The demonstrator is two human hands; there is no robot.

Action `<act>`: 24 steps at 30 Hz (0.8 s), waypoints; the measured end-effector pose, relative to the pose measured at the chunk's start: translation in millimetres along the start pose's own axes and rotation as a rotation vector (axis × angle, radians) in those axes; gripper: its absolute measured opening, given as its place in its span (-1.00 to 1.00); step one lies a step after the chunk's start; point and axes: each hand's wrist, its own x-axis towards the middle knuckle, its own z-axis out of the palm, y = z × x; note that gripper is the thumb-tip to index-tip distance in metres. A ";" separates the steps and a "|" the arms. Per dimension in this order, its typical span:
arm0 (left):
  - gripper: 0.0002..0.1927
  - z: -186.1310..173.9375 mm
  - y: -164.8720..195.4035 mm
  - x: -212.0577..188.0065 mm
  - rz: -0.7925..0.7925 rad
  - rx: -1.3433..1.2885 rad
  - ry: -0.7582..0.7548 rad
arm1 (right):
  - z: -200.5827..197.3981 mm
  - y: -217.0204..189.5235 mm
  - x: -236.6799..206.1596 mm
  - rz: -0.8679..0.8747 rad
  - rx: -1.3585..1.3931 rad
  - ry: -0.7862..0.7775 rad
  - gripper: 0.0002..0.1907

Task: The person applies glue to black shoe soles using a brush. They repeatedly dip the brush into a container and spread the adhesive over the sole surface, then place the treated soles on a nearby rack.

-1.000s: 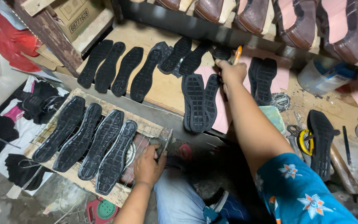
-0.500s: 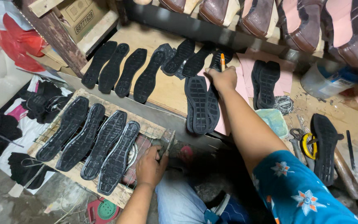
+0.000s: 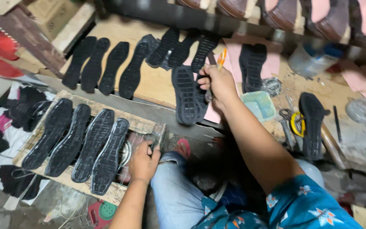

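Note:
My right hand (image 3: 219, 85) reaches out over the brown work board (image 3: 157, 85). It is closed around a thin orange-handled tool (image 3: 222, 57) that sticks up past the knuckles. The fingers rest at the edge of a pair of black ridged soles (image 3: 186, 95) lying tread up. Whether the fingers also pinch a sole I cannot tell. My left hand (image 3: 142, 161) grips the near corner of a wooden rack with wire mesh (image 3: 159, 131). On that rack lie several black soles (image 3: 92, 144) side by side.
More black soles (image 3: 106, 65) lie in a row across the far board. Right of my arm are a teal tub (image 3: 259, 106), yellow-handled scissors (image 3: 295, 121), a single sole (image 3: 312, 123) and a plastic container (image 3: 314, 57). Brown shoes (image 3: 331, 21) line the top shelf.
My right hand has drawn back a little from the far row of soles toward the ridged pair, still with the orange tool. My left hand stays on the rack corner.

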 end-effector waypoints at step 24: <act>-0.70 -21.8 39.6 -1.0 0.212 0.206 0.010 | -274.9 -2.8 -162.8 -0.157 -1.295 0.643 -0.46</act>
